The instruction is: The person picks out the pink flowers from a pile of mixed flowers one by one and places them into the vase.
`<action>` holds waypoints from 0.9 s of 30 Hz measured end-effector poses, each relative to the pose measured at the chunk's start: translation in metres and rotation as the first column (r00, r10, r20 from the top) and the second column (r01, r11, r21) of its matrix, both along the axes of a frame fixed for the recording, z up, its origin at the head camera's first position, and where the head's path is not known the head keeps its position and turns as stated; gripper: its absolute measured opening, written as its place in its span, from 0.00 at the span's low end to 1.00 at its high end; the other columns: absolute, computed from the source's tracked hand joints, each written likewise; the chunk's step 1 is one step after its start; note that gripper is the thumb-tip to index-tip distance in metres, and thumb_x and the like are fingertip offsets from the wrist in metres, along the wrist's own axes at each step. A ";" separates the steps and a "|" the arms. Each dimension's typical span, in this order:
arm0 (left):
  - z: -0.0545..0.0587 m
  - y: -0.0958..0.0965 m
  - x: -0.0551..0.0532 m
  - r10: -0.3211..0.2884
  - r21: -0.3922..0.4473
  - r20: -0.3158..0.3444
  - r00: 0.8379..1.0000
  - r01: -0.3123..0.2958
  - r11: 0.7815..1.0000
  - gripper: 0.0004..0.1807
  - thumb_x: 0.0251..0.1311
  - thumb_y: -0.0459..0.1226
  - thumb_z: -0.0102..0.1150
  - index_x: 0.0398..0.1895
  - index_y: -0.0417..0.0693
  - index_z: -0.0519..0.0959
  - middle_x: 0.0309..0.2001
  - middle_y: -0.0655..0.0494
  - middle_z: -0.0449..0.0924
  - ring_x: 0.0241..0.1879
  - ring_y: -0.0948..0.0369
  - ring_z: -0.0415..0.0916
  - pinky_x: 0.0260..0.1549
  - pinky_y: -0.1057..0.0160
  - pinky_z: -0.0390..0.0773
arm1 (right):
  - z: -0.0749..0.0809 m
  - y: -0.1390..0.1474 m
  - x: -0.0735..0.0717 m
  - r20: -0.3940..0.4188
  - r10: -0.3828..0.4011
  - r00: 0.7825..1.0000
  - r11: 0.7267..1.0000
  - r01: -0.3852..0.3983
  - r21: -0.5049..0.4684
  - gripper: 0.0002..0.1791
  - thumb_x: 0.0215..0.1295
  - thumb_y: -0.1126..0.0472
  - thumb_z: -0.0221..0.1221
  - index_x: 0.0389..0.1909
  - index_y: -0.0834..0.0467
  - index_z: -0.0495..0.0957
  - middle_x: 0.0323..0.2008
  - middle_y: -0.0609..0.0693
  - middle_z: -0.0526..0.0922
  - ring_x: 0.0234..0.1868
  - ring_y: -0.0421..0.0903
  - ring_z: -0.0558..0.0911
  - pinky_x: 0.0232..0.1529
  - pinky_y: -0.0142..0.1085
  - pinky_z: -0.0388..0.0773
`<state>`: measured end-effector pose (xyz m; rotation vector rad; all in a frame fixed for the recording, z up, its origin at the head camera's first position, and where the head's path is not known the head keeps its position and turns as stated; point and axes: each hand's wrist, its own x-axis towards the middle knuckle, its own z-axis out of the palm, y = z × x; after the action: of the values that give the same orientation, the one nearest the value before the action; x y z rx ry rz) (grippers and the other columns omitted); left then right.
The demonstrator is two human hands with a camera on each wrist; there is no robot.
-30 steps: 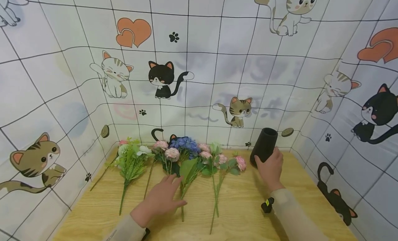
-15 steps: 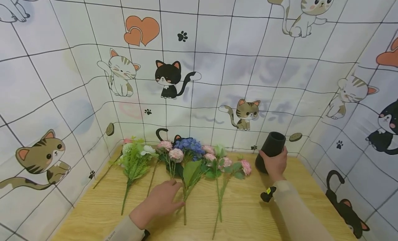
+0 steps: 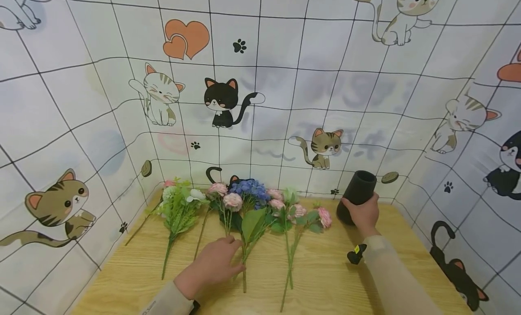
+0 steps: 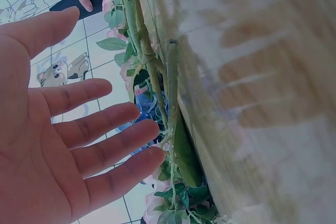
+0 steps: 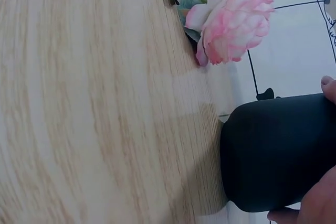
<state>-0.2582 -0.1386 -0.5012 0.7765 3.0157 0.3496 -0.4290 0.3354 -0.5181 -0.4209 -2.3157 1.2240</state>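
Observation:
My right hand (image 3: pixel 363 214) grips a plain black vase (image 3: pixel 358 187) at the right rear of the wooden table, thumb on the near left side and fingers round the right. In the right wrist view, the vase's rounded base (image 5: pixel 252 156) is down by the tabletop. My left hand (image 3: pixel 215 263) hovers at the stems of the middle flowers, with a blue hydrangea (image 3: pixel 249 191) and a pale pink rose (image 3: pixel 233 202) beyond it. Its fingers are spread and nearly straight in the left wrist view, palm facing the green stems (image 4: pixel 152 72), nothing held. Whether a fingertip touches a stem, I cannot tell.
A green and white flower bunch (image 3: pixel 177 211) lies at the left. Long-stemmed pink roses (image 3: pixel 324 217) lie between the middle flowers and the vase. Cat-printed cloth walls (image 3: pixel 277 102) enclose the wooden tabletop (image 3: pixel 321 279) at the back and sides.
The head view has turned slightly left, so the scene sits farther right. My left hand's fingers and thumb have drawn a little closer together by the stems. My right hand still holds the vase.

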 end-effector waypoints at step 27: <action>-0.002 -0.004 -0.004 0.062 0.138 0.040 0.997 -0.067 0.988 0.31 0.65 0.51 0.73 0.65 0.45 0.80 0.59 0.43 0.86 0.55 0.45 0.86 0.51 0.43 0.86 | 0.002 -0.006 0.056 0.049 0.081 0.996 0.996 -0.082 0.019 0.60 0.58 0.44 0.77 0.79 0.62 0.51 0.68 0.71 0.71 0.67 0.71 0.74 0.68 0.66 0.71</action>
<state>-0.2622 -0.1428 -0.5035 0.6722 3.0137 0.5753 -0.3726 0.3295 -0.5159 -0.3557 -2.4058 1.2392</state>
